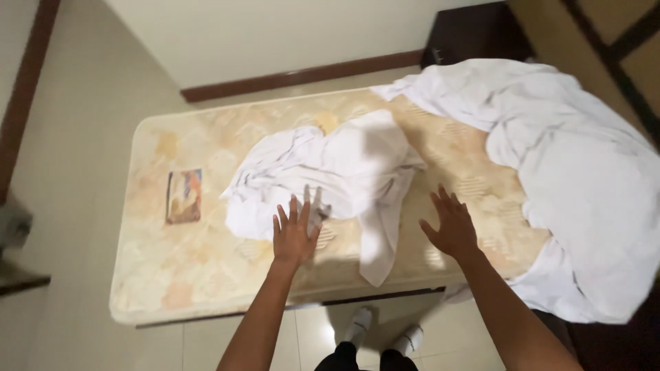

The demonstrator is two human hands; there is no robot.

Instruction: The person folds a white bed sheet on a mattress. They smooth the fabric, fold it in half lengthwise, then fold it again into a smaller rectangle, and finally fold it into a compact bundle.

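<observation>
Left hand (294,232) spread flat, fingertips touching crumpled white sheet (330,175), right hand (450,223) splayed wide (empty) over bare mattress (206,254), white duvet (584,172) at three o'clock

Bare forearms, white socks (385,336) (trousers seemingly dark).

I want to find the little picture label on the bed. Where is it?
In the head view the rectangular label lies flat on the bare mattress, toward its left end, left of the crumpled white sheet and the left hand.
</observation>
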